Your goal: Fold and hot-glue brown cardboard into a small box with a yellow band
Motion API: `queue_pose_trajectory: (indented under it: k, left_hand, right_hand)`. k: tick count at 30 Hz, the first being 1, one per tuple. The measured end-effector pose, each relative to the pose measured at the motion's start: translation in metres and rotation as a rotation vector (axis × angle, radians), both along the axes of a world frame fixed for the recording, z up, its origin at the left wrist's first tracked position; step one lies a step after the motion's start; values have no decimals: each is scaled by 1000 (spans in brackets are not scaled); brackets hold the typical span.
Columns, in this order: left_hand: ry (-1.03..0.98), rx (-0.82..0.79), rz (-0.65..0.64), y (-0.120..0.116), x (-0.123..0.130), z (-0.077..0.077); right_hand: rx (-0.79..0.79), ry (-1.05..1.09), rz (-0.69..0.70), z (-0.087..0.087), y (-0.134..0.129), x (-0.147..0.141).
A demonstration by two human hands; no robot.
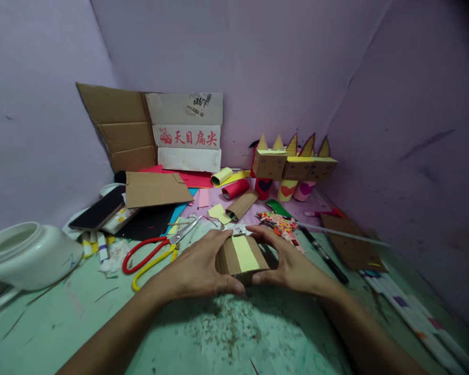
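Observation:
Between my two hands is a bent piece of brown cardboard point(227, 256) with a pale yellow paper strip point(245, 253) across its top. My left hand point(205, 263) grips its left side, thumb at the near edge and fingers at the far edge. On the opposite side my right hand point(285, 263) holds it the same way, fingers curved around. The underside of the piece is mostly hidden. Scissors point(172, 245) with one red and one yellow handle lie with their blades apart, just left of my left hand.
Cardboard cat figures point(271, 165) with pointed ears stand at the back right. Paper tubes point(235, 189), scraps and a cardboard sheet point(156, 188) lie behind my hands. A white pot point(35, 260) is at left. A black pen point(324, 255) and several markers point(418, 312) lie at right.

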State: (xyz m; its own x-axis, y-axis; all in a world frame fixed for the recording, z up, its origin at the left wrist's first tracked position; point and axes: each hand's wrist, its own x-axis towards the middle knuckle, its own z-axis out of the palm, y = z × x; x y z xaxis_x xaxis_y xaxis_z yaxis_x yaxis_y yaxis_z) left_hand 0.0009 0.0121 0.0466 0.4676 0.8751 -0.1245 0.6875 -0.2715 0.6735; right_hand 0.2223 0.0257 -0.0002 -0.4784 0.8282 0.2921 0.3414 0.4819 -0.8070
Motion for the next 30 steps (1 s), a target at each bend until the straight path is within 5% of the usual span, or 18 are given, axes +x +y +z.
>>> queue_pose_trajectory:
  k: [6, 13, 18, 25, 30]
  left_hand:
    - [23, -28, -89, -2, -5, -1]
    - [13, 34, -25, -5, 0, 0]
    - [-22, 59, 3, -6, 5, 2]
    - [24, 48, -16, -8, 4, 0]
    - [31, 63, -45, -6, 1, -5]
  right_hand:
    - [147, -67, -76, -1, -6, -2]
    - [289, -93, -96, -7, -4, -3]
    - [212, -57, -95, -17, 0, -2]
    - [-69, 31, -14, -7, -7, -10]
    - [-123, 94, -22, -8, -7, -14]
